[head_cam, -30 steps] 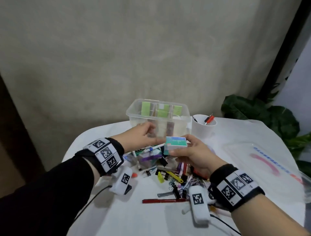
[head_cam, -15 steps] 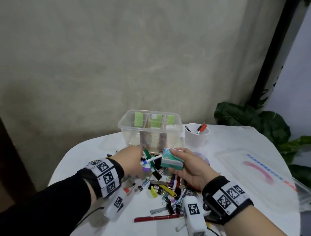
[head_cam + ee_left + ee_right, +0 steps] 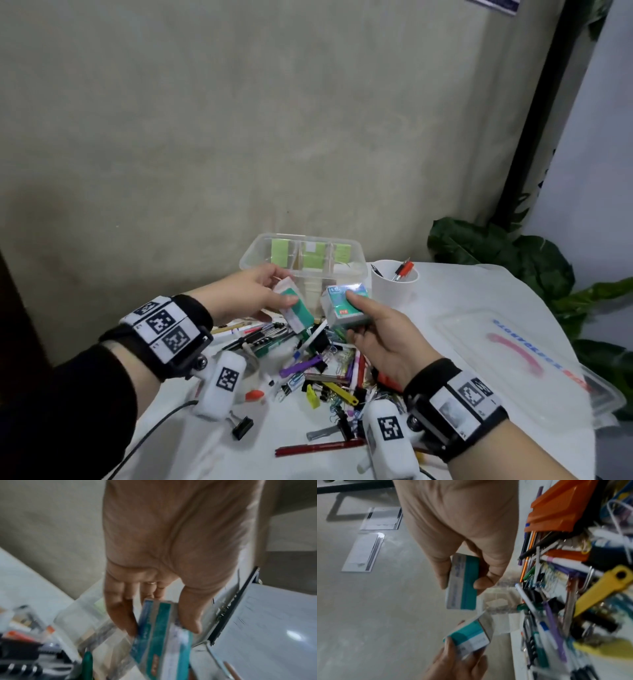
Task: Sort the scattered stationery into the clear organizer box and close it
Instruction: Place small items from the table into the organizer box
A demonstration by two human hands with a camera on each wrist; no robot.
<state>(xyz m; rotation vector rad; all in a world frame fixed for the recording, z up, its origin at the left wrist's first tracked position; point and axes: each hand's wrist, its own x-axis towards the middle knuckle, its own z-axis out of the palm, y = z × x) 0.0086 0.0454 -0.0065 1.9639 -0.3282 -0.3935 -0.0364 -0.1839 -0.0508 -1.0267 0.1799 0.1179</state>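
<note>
Each hand holds a small teal-and-white staple box above the pile. My left hand (image 3: 279, 301) pinches one box (image 3: 295, 310) between thumb and fingers, tilted; the left wrist view shows this box (image 3: 161, 635) blurred. My right hand (image 3: 352, 313) grips the other box (image 3: 344, 305), seen in the right wrist view (image 3: 463, 582) with the left hand's box (image 3: 469, 638) below it. Just behind both hands stands the clear organizer box (image 3: 253, 260), open, with green labels on its dividers. The scattered stationery (image 3: 318, 363) lies under the hands.
A white cup (image 3: 394, 287) with pens stands right of the organizer. The clear lid (image 3: 513, 353) with red and blue print lies flat at the right. A red pen (image 3: 318, 447) and a black binder clip (image 3: 241, 426) lie near the front. Green plant leaves (image 3: 534, 260) border the far right.
My left hand went down into the pile and came up holding a second teal box. My right hand kept its box and raised it slightly toward the organizer.
</note>
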